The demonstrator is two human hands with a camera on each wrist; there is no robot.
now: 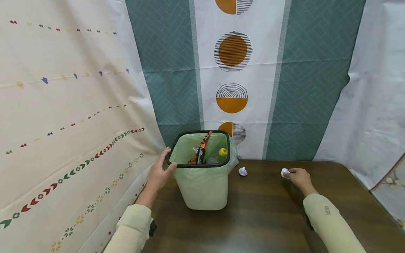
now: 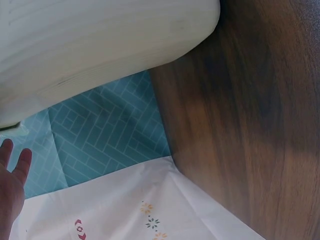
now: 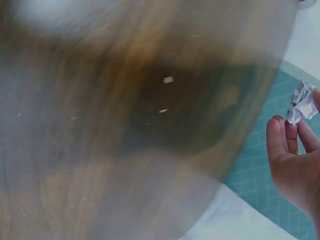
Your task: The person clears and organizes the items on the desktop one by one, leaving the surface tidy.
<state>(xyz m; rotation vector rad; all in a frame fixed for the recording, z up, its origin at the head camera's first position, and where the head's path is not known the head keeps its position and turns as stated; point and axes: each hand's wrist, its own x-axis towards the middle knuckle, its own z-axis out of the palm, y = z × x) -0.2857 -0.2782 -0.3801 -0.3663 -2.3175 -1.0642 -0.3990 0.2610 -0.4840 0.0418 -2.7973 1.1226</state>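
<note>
A cream trash can (image 1: 205,191) stands on the table, lined with a pale green bag and topped by a black rim. My left hand (image 1: 159,174) is at the rim's left front corner, thumb and fingers spread with little bend. The left wrist view catches only part of that left hand (image 2: 11,190), beside the can's wall (image 2: 100,45). To the right, my right hand (image 1: 300,179) pinches a crumpled paper ball (image 1: 284,173) between thumb and fingers. The same paper ball (image 3: 301,103) shows at the fingertips in the right wrist view.
Another paper ball (image 1: 243,171) lies on the brown table (image 1: 259,214), right of the can. Inside the can are an orange and black wrapper (image 1: 202,149) and a yellow cap (image 1: 223,152). Patterned cloths (image 1: 171,88) hang behind the table and along its left side.
</note>
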